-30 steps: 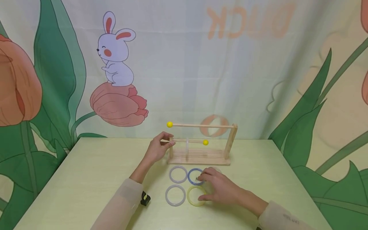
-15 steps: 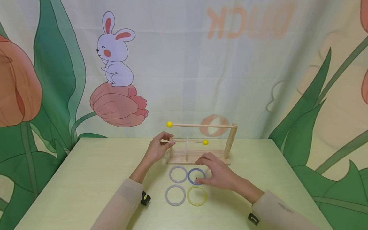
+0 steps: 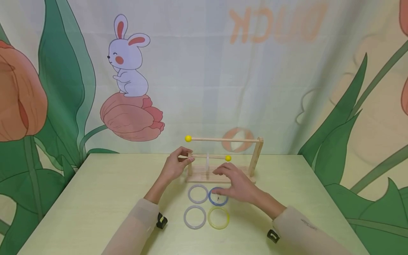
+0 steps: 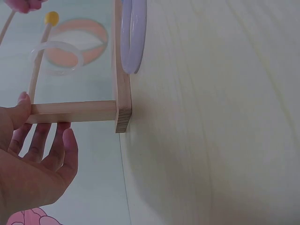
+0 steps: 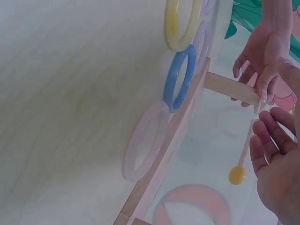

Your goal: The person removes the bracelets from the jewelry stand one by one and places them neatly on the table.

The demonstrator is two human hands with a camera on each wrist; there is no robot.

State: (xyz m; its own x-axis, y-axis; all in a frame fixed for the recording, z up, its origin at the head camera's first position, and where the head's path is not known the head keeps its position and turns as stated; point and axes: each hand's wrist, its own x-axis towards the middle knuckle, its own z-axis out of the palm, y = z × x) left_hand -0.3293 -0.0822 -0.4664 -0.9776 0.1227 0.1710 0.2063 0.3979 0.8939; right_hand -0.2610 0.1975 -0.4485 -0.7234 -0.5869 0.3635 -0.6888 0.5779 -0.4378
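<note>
My left hand [image 3: 173,166] grips the top of the short post [image 4: 75,111] of a wooden stand [image 3: 199,179], thumb on one side and fingers on the other. A whitish ring [image 3: 207,170] hangs on the stand's lower rod, which ends in a yellow ball [image 3: 228,158]. My right hand [image 3: 237,186] hovers in front of the stand with loosely bent fingers, holding nothing. Below it lies a blue ring [image 3: 218,204], partly covered by the thumb in the head view. A pale pink ring [image 5: 133,140] shows in the right wrist view, hidden behind the hand in the head view.
A yellow ring [image 3: 218,227] and two pale lavender rings, one nearer the stand [image 3: 198,202] and one nearer me, lie beside the blue one. The stand's upper rod [image 3: 223,140] points left from a tall post [image 3: 256,159]. A printed curtain [image 3: 197,71] hangs behind the table.
My right hand has moved from over the yellow and blue rings toward the stand and slightly left. The left hand stays on the post, and the rings have kept their places.
</note>
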